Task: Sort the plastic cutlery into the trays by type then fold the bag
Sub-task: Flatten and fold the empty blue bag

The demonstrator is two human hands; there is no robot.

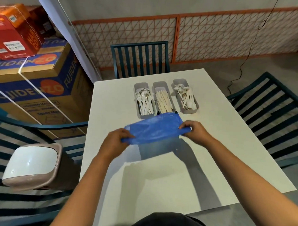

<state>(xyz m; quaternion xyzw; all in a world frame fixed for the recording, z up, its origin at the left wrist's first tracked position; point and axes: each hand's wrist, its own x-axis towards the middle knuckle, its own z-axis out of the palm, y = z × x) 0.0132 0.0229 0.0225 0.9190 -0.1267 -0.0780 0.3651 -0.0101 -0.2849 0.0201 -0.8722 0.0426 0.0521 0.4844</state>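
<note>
A blue plastic bag (pixel 154 129), thin, translucent and creased, is stretched sideways between two hands above the white desk (pixel 213 144), casting a shadow on the surface below it. The left hand (pixel 116 141) has its fingers closed on the bag's left end; the right hand (pixel 194 130) pinches the bunched right end. The bag's far edge hangs just in front of the trays and covers the near end of the middle one.

Three grey trays stand side by side near the far edge of the desk. The left tray (pixel 137 103) holds white plastic forks (pixel 145 101). The middle tray (pixel 171 102) holds pale beige pieces (pixel 163 100) lying lengthwise, their type too small to tell. The right tray (pixel 195 102) holds white and beige spoons (pixel 186 98). The pieces are too piled up to count.

Three dark teal slatted chairs surround the desk: one at the far side (pixel 139 57), one to the right (pixel 271 112), one to the left (pixel 28 167).
</note>
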